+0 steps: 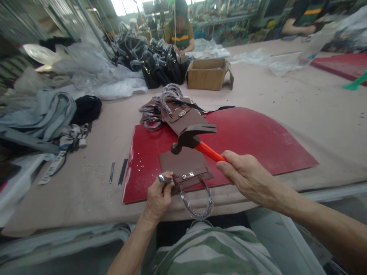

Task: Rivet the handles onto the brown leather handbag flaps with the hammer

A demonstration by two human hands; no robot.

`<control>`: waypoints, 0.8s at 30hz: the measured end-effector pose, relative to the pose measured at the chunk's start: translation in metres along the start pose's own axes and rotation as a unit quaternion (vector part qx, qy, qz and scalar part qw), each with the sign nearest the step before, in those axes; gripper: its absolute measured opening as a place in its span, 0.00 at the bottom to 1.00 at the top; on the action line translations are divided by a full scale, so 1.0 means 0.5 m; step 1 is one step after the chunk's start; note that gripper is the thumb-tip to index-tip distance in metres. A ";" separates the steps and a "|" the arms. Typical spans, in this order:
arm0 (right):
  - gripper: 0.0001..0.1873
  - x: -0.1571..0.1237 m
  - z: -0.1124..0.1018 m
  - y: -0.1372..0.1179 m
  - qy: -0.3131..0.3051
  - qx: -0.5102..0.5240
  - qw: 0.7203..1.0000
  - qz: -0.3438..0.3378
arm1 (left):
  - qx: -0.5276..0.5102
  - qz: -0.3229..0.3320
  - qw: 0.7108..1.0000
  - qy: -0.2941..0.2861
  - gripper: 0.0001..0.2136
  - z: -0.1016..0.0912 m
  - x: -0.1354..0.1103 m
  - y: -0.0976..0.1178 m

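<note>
My right hand point(243, 172) grips the orange handle of a claw hammer point(189, 138), whose dark head is raised above a brown handbag piece point(185, 162). That piece lies flat on a red board point(246, 133), with a silver clasp and a plastic-wrapped handle loop point(210, 198) toward me. At its left edge my left hand point(159, 194) is closed round an upright metal punch point(165, 178), its shiny top showing. The punch's lower tip is hidden by my fingers.
Brown handbags point(183, 112) with wrapped handles lie behind. Beyond are a cardboard box point(206, 74), black bags point(160, 68) and plastic sheeting. Left of the board lie a thin metal rod point(111, 173) and a dark strip point(123, 172). Two people work farther back.
</note>
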State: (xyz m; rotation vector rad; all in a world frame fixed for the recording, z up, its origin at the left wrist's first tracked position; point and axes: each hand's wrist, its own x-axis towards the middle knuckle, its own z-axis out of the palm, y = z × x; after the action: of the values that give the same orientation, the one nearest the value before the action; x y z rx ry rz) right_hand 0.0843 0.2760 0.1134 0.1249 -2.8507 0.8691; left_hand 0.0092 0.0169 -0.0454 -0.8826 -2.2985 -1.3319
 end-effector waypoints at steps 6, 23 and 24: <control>0.16 0.011 0.003 -0.001 0.009 -0.091 0.989 -0.112 | -0.028 -0.019 0.999 -0.001 0.09 0.002 0.006 0.013; 0.11 0.011 -0.028 -0.059 0.079 -0.106 0.965 -0.227 | -0.022 -0.040 0.999 -0.015 0.10 0.000 0.017 0.023; 0.11 0.010 -0.028 -0.061 0.103 -0.076 0.968 -0.218 | -0.019 -0.041 0.999 -0.016 0.10 0.000 0.018 0.023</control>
State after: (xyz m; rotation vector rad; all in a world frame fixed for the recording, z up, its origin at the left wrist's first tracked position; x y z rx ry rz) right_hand 0.0848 0.2583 0.1423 0.5793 -2.5345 0.5340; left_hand 0.0102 0.0240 -0.0327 -0.8359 -2.3641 -1.4108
